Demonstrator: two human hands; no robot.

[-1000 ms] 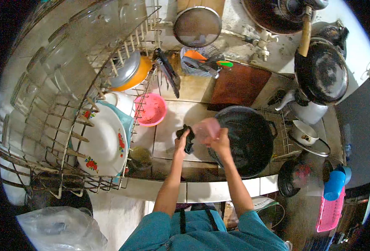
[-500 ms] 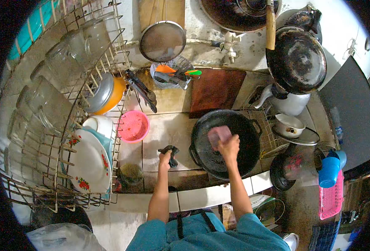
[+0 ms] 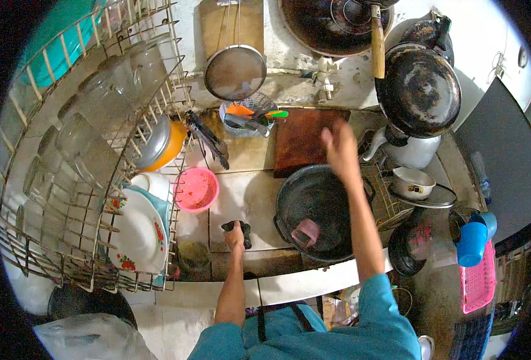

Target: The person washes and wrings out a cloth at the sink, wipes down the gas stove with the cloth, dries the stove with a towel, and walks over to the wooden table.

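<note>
My left hand [image 3: 235, 237] is closed round a crumpled black cloth-like thing [image 3: 247, 236] over the tiled counter. Raised over the far edge of the pan, my right hand [image 3: 342, 149] is slightly blurred, its fingers apart and holding nothing. It is near the brown board [image 3: 304, 139] and below the tap [image 3: 327, 81]. A large black two-handled pan [image 3: 331, 198] rests on the tiles. Inside it, toward the near left, lies a folded pinkish cloth [image 3: 305, 233]. To the left of the pan sits a pink plastic basket [image 3: 196, 189].
A wire dish rack [image 3: 136, 135] with glasses and plates stands at the left. Hanging at the back are a strainer [image 3: 235, 72] and a blackened frying pan [image 3: 418, 90]. At the right are a kettle [image 3: 415, 150], a small white pot [image 3: 413, 183] and blue cups [image 3: 473, 243].
My right hand has let go of the pinkish cloth, leaving it in the pan, and moved up toward the tap. My left hand still grips the black thing. The camera view has shifted slightly.
</note>
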